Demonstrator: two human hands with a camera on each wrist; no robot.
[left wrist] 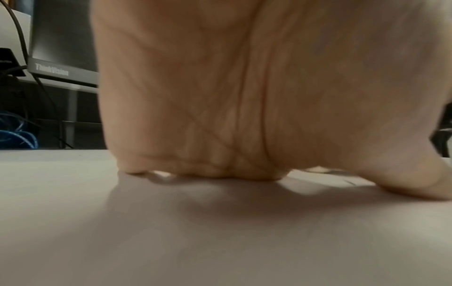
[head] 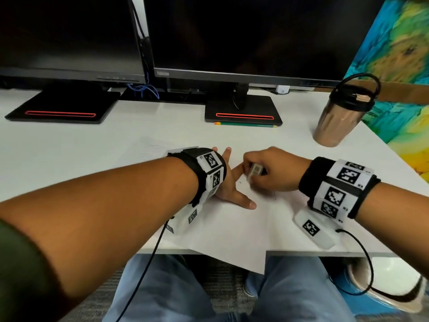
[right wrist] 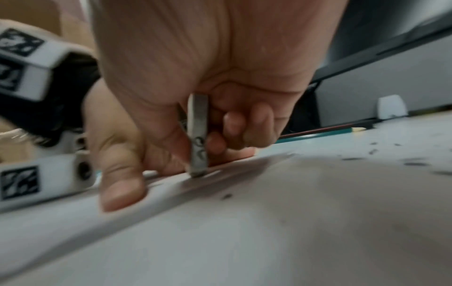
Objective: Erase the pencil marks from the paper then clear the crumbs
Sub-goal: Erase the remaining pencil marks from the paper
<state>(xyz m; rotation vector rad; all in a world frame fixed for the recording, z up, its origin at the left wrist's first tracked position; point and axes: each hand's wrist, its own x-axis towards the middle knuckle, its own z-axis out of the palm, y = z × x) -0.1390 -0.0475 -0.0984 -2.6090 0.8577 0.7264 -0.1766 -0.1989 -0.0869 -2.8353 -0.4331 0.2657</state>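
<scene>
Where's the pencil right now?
In the head view, the pencil lies on the desk flat against the front edge of the right monitor's base, beyond both hands and left of the tumbler.

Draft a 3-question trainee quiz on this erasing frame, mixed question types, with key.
1. True or false: the left hand lies flat on the paper with its fingers spread.
2. What does the right hand pinch?
A. the green pencil
B. the eraser
C. the tumbler's loop
3. Fill in: the green pencil lies on the desk along the front edge of the ____.

Key:
1. True.
2. B; its lower end meets the paper.
3. Right-hand monitor's base.
</scene>
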